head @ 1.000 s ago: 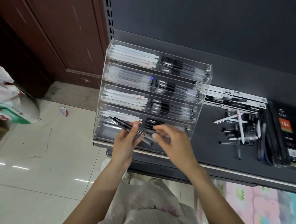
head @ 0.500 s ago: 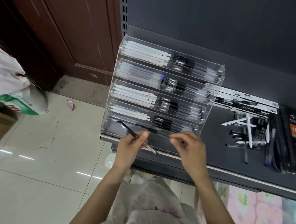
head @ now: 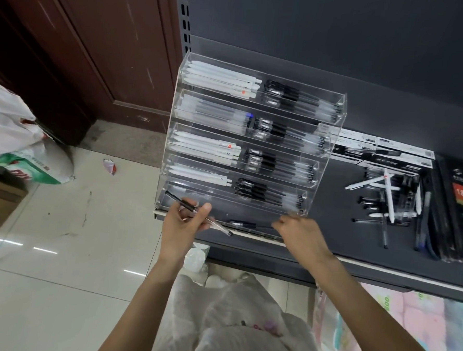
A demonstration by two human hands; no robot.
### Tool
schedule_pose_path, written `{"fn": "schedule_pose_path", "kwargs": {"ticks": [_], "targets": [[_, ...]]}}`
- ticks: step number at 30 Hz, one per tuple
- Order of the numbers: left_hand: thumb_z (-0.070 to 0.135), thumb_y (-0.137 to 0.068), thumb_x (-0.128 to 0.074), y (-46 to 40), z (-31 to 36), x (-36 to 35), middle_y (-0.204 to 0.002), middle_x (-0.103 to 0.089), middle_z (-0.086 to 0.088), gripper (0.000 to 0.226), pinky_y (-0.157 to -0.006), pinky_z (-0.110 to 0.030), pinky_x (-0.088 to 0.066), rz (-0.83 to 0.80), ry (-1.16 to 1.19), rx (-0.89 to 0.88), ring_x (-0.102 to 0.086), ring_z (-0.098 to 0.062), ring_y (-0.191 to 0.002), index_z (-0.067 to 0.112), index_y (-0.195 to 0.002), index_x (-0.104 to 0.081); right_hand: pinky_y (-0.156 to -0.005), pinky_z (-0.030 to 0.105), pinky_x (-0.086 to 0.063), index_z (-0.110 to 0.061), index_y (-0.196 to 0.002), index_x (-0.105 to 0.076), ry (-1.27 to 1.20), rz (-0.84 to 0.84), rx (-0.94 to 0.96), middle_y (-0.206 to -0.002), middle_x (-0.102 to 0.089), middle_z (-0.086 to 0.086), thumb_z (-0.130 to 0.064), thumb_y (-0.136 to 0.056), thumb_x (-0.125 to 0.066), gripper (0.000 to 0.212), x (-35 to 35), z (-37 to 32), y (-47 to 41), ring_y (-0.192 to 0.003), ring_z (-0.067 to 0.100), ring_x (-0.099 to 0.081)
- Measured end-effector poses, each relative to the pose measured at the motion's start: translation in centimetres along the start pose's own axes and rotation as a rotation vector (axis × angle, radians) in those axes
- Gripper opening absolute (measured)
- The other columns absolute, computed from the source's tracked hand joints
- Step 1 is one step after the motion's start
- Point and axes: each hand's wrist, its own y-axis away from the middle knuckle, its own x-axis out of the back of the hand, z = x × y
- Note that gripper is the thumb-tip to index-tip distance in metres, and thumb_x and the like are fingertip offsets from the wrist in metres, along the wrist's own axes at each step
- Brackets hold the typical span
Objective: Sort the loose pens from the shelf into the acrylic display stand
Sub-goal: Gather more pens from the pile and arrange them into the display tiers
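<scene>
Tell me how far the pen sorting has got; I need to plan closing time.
Mostly done: the acrylic display stand has four filled tiers. In hand: the left hand holds one black-capped pen; the right hand is blurred. Left: the scattered loose pens on the shelf.

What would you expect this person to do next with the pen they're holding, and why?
Probably lay the pen into the stand's bottom tray: the left hand grips it right at that tray, which looks the least filled, with one pen lying in it.

Right hand (head: 301,238): let go of the pens — drawn back rightward.
Black pen (head: 245,224): now lying in the bottom tier.
Left hand (head: 185,221): one pen left — was several.
</scene>
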Motion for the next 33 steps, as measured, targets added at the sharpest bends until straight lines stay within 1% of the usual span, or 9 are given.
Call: {"fn": "schedule_pose_path", "kwargs": {"ticks": [5, 8, 12, 15, 18, 21, 23, 26, 33], "targets": [[0.014, -0.085, -0.068, -0.3, 0.0, -0.3, -0.079, -0.067, -0.012, 0.014, -0.06, -0.017, -0.054, -0.036, 0.01, -0.019, -0.072, -0.017, -0.07, 0.008, -0.087, -0.055, -0.067, 0.028, -0.041, -0.014, -0.102, -0.065, 0.099, -0.143, 0.088, -0.096, -0.064, 0.001, 0.01, -0.083, -0.05, 0.035, 0.1, 0.0, -0.7, -0.089, 0.019, -0.061], [0.014, -0.084, -0.069, -0.3, -0.2, -1.0, -0.073, -0.069, -0.007, 0.016, -0.061, -0.018, -0.055, -0.051, 0.014, -0.035, -0.072, -0.02, -0.071, 0.006, -0.087, -0.055, -0.073, 0.028, -0.044, -0.015, -0.113, -0.06, 0.01, -0.087, 0.058, -0.104, -0.063, 0.0, 0.004, -0.087, -0.049, 0.034, 0.5, -0.3, 0.1, -0.096, 0.019, -0.06], [0.016, -0.083, -0.07, -0.2, -1.0, -2.7, -0.08, -0.069, -0.02, 0.028, -0.065, -0.022, -0.057, -0.078, -0.004, -0.057, -0.072, -0.022, -0.073, -0.006, -0.092, -0.056, -0.078, 0.029, -0.053, -0.03, -0.121, -0.06, -0.635, 0.278, -0.107, -0.108, -0.066, -0.012, -0.036, -0.095, -0.05, 0.028, 2.6, -1.8, 1.6, -0.094, 0.008, -0.063], [0.016, -0.084, -0.069, 0.2, -1.5, -4.3, -0.085, -0.069, -0.023, 0.033, -0.067, -0.022, -0.056, -0.116, 0.034, -0.036, -0.072, -0.022, -0.076, -0.009, -0.099, -0.054, -0.073, 0.023, -0.052, -0.03, -0.109, -0.066, -0.793, 0.355, -0.118, -0.097, -0.069, -0.015, -0.034, -0.085, -0.067, 0.024, 2.9, -3.4, 1.6, -0.086, 0.001, -0.062], [0.017, -0.086, -0.067, 0.1, -1.6, -5.3, -0.09, -0.069, -0.018, 0.027, -0.071, -0.023, -0.056, -0.141, 0.026, -0.024, -0.071, -0.02, -0.079, -0.003, -0.101, -0.058, -0.061, 0.024, -0.052, -0.027, -0.092, -0.07, -0.708, 0.48, -0.184, -0.082, -0.07, -0.013, -0.022, -0.078, -0.075, 0.015, 2.1, -2.9, 1.3, -0.074, 0.005, -0.064], [0.027, -0.092, -0.059, -1.3, -1.9, -4.0, -0.099, -0.069, -0.005, 0.017, -0.079, -0.025, -0.053, -0.052, -0.243, -0.13, -0.068, -0.019, -0.09, 0.013, -0.104, -0.061, -0.057, 0.02, -0.048, -0.024, -0.078, -0.072, -0.482, 0.528, -0.267, -0.07, -0.07, -0.01, -0.018, -0.068, -0.083, 0.017, 1.1, -1.1, 1.4, -0.061, 0.01, -0.065], [0.025, -0.096, -0.053, -2.6, -2.2, -2.3, -0.101, -0.068, -0.001, 0.017, -0.076, -0.023, -0.05, -0.046, -0.591, -0.282, -0.065, -0.015, -0.089, 0.014, -0.108, -0.061, -0.051, 0.018, -0.045, -0.025, -0.069, -0.07, -0.312, 0.465, -0.288, -0.059, -0.066, -0.009, -0.017, -0.058, -0.089, 0.022, 0.4, -0.3, 1.2, -0.052, 0.01, -0.061], [0.017, -0.094, -0.054, -4.0, -2.8, -1.1, -0.099, -0.069, -0.004, 0.018, -0.075, -0.035, -0.054, -0.186, -0.971, -0.471, -0.064, -0.019, -0.084, 0.017, -0.108, -0.066, -0.049, 0.019, -0.044, -0.022, -0.061, -0.064, -0.127, 0.307, -0.248, -0.053, -0.061, -0.008, -0.004, -0.042, -0.086, 0.034, -0.5, -0.3, 0.4, -0.048, 0.011, -0.057], [0.021, -0.096, -0.051, -3.6, -2.9, -2.7, -0.11, -0.065, -0.003, 0.027, -0.08, -0.032, -0.053, -0.366, -1.096, -0.469, -0.067, -0.02, -0.082, 0.019, -0.118, -0.065, -0.051, 0.022, -0.048, -0.022, -0.056, -0.068, 0.044, 0.093, -0.144, -0.058, -0.06, -0.004, -0.009, -0.047, -0.085, 0.023, -1.5, -0.9, -0.9, -0.052, 0.014, -0.058]]}}
